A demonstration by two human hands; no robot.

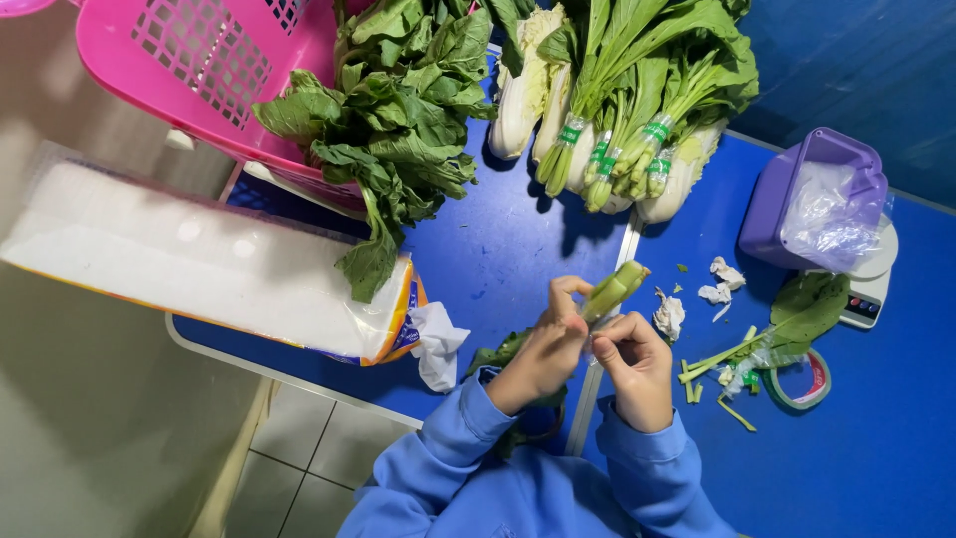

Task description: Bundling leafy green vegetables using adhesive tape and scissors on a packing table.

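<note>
While gripping stalk (614, 289), hands curled.

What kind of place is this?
Probably a vegetable packing or prep station: banded bundles of leafy greens lie on a blue table, beside a small scale and a pink basket.

Bare blue table (498, 249) mid-surface ahead of hands. Far edge blocked by banded greens (617, 120); left edge by tissue pack (199, 259); right by purple bin (812, 194), scraps (737, 364).
</note>
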